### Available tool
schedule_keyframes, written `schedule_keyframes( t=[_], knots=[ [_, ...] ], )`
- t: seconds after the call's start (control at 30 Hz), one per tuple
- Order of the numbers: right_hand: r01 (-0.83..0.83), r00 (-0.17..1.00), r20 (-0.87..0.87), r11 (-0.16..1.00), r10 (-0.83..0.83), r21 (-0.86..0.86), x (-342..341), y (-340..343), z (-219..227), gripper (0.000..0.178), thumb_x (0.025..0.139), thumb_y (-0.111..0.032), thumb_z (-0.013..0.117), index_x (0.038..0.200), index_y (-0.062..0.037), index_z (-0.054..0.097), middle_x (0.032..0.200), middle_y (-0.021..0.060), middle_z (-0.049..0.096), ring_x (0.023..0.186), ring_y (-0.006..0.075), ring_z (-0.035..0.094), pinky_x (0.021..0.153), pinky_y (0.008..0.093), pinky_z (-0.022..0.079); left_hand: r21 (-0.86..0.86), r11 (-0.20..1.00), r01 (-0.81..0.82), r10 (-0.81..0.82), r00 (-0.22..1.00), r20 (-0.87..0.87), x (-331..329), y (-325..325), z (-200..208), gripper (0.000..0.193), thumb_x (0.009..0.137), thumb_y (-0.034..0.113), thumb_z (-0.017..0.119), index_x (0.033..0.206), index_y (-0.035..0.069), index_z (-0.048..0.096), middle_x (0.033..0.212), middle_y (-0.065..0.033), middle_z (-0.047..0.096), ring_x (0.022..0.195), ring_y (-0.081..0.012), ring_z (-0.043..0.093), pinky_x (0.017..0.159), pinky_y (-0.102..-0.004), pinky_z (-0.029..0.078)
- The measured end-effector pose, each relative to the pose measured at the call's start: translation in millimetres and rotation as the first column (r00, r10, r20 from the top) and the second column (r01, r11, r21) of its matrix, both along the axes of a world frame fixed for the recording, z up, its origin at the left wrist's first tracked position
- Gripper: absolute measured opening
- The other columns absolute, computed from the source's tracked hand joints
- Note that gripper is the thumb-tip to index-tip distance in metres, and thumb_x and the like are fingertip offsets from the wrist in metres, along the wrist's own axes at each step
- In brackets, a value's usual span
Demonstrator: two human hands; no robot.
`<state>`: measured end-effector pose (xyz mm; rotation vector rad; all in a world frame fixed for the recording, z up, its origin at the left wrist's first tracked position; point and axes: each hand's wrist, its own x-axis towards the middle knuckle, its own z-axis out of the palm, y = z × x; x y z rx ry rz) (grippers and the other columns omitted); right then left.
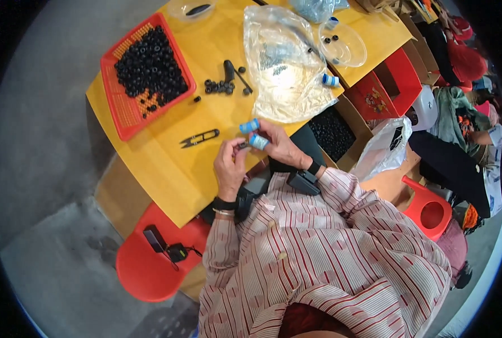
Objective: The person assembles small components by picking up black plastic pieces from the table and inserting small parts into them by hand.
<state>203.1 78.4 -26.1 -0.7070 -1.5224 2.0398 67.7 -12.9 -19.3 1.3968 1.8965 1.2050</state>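
Note:
Above the near edge of the yellow table [163, 169], my two hands meet. My left hand [228, 169] pinches a small dark part [242, 146] between thumb and fingers. Close against it is my right hand [286, 151], its thumb and forefinger tips covered in blue wraps [258, 141]. The right fingers are bent toward the same part; whether they grip it is hard to make out. Left of the hands lie black thread snips [200, 138]. Further back are several small black rings [219, 87] beside a black-handled tool [229, 70] and a thin dark rod [243, 81].
A red basket [186, 76] of black rings stands at the left. A clear plastic bag [287, 96], a blue-and-white cylinder [330, 80] and a clear bowl [355, 53] lie to the right. Below is a box of black parts [332, 132]; a red stool [149, 279] holds small devices.

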Motion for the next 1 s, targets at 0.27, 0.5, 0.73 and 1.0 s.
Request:
schedule_keyframes(
  t=[0.27,0.5,0.73,1.0],
  knots=[
    [0.014,1.000,-0.004,1.000,-0.014,0.022,1.5,2.4,6.0,0.028,0.088,-0.005,0.054,0.116,-0.0027,0.051,0.092,0.0001,0.051,0.086,0.0074,0.049,0.081,0.0222,0.042,-0.021,1.000,-0.006,0.007,1.000,0.000,2.3,6.4,15.2,0.016,0.081,0.003,0.059,0.097,0.003,0.059,0.083,-0.0093,0.058,0.073,-0.0213,0.058,0.065,-0.0292,0.046],
    [0.026,1.000,-0.001,1.000,-0.026,-0.011,1.2,4.0,8.3,0.028,0.088,-0.006,0.056,0.116,-0.0026,0.052,0.092,-0.0001,0.051,0.086,0.0074,0.048,0.080,0.0217,0.041,0.053,0.999,0.006,-0.005,1.000,-0.014,-0.5,6.6,13.8,0.011,0.082,0.002,0.057,0.093,0.002,0.059,0.087,-0.0100,0.056,0.078,-0.0231,0.056,0.069,-0.0298,0.046],
    [0.007,1.000,-0.030,0.997,-0.009,-0.071,3.2,-0.2,9.9,0.028,0.087,-0.002,0.054,0.115,-0.0020,0.052,0.092,-0.0003,0.050,0.086,0.0073,0.048,0.080,0.0211,0.041,0.033,0.999,0.005,-0.006,0.999,0.039,0.5,0.1,16.9,0.010,0.083,0.002,0.057,0.093,0.001,0.059,0.087,-0.0097,0.056,0.077,-0.0210,0.056,0.069,-0.0277,0.045],
    [0.001,1.000,-0.022,1.000,-0.001,-0.013,1.9,-0.2,-5.6,0.027,0.089,-0.007,0.055,0.116,-0.0026,0.051,0.096,-0.0015,0.052,0.089,0.0062,0.048,0.082,0.0220,0.041,-0.031,0.997,-0.066,0.067,0.998,0.006,1.3,-1.6,3.6,0.018,0.083,0.006,0.059,0.100,0.003,0.057,0.084,-0.0112,0.059,0.072,-0.0234,0.059,0.065,-0.0318,0.047]
  ],
)
